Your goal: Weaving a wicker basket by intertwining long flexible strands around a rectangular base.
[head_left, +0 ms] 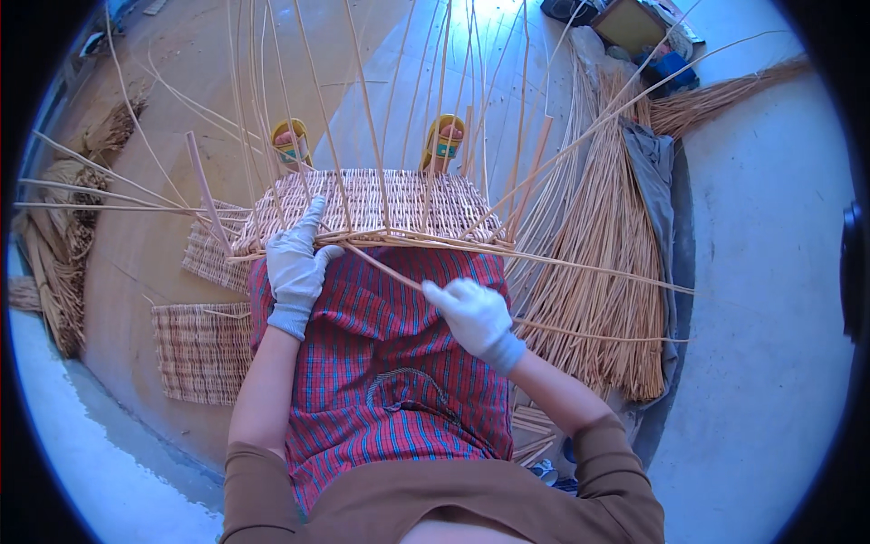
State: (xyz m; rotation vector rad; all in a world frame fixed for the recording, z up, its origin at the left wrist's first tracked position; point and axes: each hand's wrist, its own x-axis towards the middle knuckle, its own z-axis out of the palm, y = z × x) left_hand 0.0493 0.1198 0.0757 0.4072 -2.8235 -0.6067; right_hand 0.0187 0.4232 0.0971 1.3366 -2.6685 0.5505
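Across my lap lies a woven wicker panel, with long upright stakes rising from it and a twisted band along its near edge. My left hand, in a white glove, rests on the panel's left part, fingers stretched over the weave and thumb apart beside the near edge. My right hand, gloved too, is closed round a wicker rod that runs slantwise from the near edge; its tail extends to the right past the hand. A red and blue checked cloth covers my lap under the panel.
A big bundle of loose wicker rods lies on the right, on grey cloth. Two woven pieces, one a striped panel, lie on the floor at left. Dried stalks lean farther left. My yellow slippers show beyond the panel.
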